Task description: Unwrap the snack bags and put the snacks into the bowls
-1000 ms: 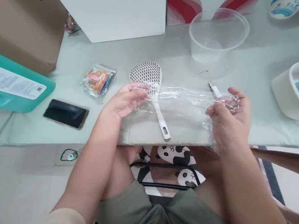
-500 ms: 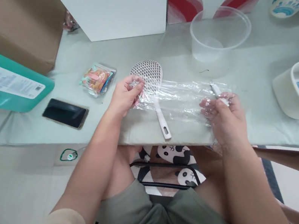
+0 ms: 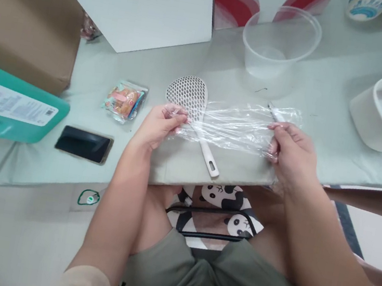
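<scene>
Since the earlier frame, the left hand [image 3: 157, 125] has lowered slightly and the right hand [image 3: 295, 151] has narrowed its grip. Both pinch the clear plastic film [image 3: 236, 126], stretched between them over the skimmer [image 3: 186, 92]. Maintain even tension; spread pleats. Leftmost lies a smartphone [image 3: 84, 144], then a wrapped snack [image 3: 124, 101]. Obstructions: skimmer beneath; apparent utility knife [image 3: 272, 110] by the right fingers.

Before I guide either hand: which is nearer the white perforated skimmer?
Left. The left hand is right by the skimmer, at its head's lower-left edge; the right hand is well to its right, pinching the clear film at the far end.
</scene>
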`<state>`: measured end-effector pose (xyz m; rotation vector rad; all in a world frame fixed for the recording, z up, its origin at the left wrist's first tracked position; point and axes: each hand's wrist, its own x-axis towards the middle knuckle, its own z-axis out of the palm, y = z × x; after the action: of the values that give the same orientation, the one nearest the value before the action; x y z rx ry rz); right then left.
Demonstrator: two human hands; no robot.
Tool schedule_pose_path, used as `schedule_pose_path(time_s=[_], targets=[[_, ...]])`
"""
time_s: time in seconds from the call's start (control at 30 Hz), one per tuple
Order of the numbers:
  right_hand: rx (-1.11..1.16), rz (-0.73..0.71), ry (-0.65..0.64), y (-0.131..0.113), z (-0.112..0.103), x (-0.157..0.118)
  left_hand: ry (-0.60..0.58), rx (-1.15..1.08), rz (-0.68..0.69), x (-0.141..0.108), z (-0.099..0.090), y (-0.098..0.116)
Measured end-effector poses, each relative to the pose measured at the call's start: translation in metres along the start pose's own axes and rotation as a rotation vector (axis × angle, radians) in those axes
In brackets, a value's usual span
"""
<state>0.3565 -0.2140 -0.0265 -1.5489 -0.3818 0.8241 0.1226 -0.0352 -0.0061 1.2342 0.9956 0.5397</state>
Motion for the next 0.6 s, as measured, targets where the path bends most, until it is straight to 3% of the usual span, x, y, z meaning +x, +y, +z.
schedule_pose_path(time_s=[0.2,0.4,0.6], targets=[[0.088,-0.178,0.097,0.0056,-0.0006,0.0008,0.011,-0.032,0.078,0.001,0.0013,0.0005],[0.295,-0.212,0.027,0.0051,0.0003,0.0017,-0.031,-0.188,0.086,-0.0033,-0.0001,0.005],[0.159,-0.254,0.092,0.0088,-0.0014,0.0003,-0.045,-0.142,0.06,-0.0034,-0.0003,0.0039]])
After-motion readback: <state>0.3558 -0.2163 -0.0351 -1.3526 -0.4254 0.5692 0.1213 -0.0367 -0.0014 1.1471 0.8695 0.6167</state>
